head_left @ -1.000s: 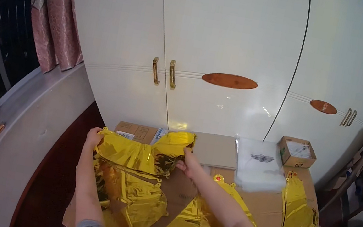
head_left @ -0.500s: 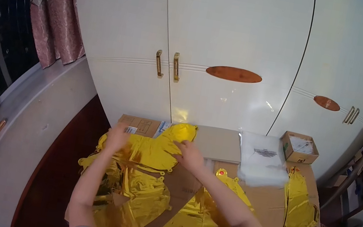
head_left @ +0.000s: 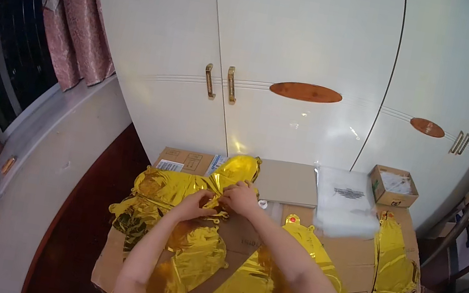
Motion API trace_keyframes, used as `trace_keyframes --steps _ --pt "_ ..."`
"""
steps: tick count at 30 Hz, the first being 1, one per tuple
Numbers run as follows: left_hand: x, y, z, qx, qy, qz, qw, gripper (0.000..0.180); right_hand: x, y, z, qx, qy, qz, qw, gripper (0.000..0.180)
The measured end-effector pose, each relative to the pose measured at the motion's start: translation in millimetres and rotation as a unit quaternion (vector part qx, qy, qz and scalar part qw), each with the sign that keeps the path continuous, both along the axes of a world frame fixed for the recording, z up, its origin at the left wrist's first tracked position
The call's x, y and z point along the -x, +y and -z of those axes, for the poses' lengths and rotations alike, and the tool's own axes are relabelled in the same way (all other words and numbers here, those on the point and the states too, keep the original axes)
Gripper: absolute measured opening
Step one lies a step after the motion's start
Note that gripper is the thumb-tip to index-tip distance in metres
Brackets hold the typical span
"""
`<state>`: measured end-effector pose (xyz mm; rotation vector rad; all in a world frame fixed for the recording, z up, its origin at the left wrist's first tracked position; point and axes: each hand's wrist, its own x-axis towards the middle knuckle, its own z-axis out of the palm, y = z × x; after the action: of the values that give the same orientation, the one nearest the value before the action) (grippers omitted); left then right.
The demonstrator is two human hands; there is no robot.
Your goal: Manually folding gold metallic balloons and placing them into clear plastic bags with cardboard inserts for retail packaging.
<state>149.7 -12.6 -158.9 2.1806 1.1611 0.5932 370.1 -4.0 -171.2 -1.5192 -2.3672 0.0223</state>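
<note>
A gold foil balloon (head_left: 168, 187), flat and wrinkled, lies across the far left of the cardboard-covered work surface, one rounded end reaching up and to the right. On its near edge my left hand (head_left: 192, 207) has its fingers bent together, pinching the foil. Close beside it, my right hand (head_left: 241, 198) grips the same edge with curled fingers; the fingertips are partly hidden. Below my hands spreads another flat gold balloon (head_left: 200, 250). A gold balloon with a small red spot (head_left: 234, 291) lies under my right forearm.
At the right lies one more gold balloon (head_left: 392, 278). Along the back are a cardboard box (head_left: 185, 160), a grey board (head_left: 288, 181), a stack of clear plastic bags (head_left: 346, 207) and a small open box (head_left: 393, 187). White cabinet doors (head_left: 309, 40) rise behind.
My left hand has moved right and nearer, from the balloon's left part to beside my right hand. My right hand has shifted slightly, its fingers now closed on the foil. The view has tilted a little.
</note>
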Motion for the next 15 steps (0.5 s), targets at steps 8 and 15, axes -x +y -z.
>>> trace_keyframes --steps 8,15 --pt "18.6 22.8 19.6 0.111 -0.095 -0.099 0.984 0.031 3.5 -7.9 -42.5 -0.163 0.109 -0.029 0.980 0.026" --pt "3.5 18.3 17.5 0.144 -0.231 -0.192 0.943 0.032 -23.4 -13.9 1.8 -0.054 0.060 -0.137 0.987 0.031"
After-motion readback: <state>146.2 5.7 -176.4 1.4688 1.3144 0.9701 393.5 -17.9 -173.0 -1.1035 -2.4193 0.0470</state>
